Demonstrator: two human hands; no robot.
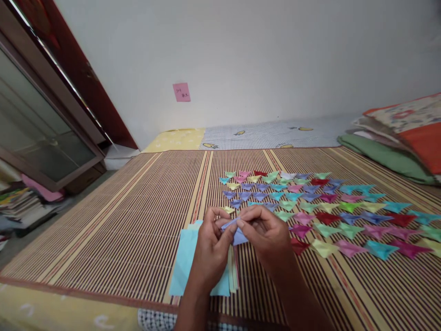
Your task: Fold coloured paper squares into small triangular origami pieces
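Observation:
Between my two hands is a small piece of purple-blue folded paper (240,236), partly covered by fingers. My left hand (214,239) pinches its left side between thumb and fingers. On the other side, my right hand (267,230) grips the paper's upper right part, thumb pressed near the fold. Below and behind my left hand lies a stack of light-blue paper sheets (182,262), with pale yellow and pink edges showing at its right. Rows of small folded paper boats (327,230) in many colours spread out to the right and beyond my hands.
A striped bamboo mat (113,230) covers the bed. Folded bedding (409,138) is piled at the right. A pink note (181,92) sticks to the white wall (258,59). At the left stand a glass-panelled cabinet door (44,119) and a stack of books (24,207).

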